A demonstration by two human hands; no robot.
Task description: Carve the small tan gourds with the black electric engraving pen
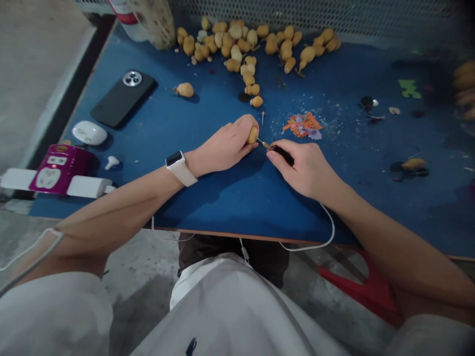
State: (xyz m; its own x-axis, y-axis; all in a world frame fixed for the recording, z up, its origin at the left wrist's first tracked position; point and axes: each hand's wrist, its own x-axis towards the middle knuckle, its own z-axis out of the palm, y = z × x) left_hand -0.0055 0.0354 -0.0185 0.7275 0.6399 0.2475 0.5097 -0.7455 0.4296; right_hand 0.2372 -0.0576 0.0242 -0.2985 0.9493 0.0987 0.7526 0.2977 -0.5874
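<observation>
My left hand (229, 144) is closed around a small tan gourd (253, 135) above the blue table. In my right hand (302, 165) is a tool with a dark handle (282, 155), and its thin metal tip meets the right side of the held gourd. Just beyond my right hand lies a heap of orange and purple scraps (303, 125), with pale crumbs around it. Many small gourds (226, 42) are gathered along the table's far side, and a single one (184, 89) rests apart at the left.
A black phone (123, 99), a white case (89, 133), an earbud (112, 162) and a purple power adapter (59, 169) with white plugs occupy the table's left. A clear container (154, 22) stands at the back left. White cables hang near the front edge.
</observation>
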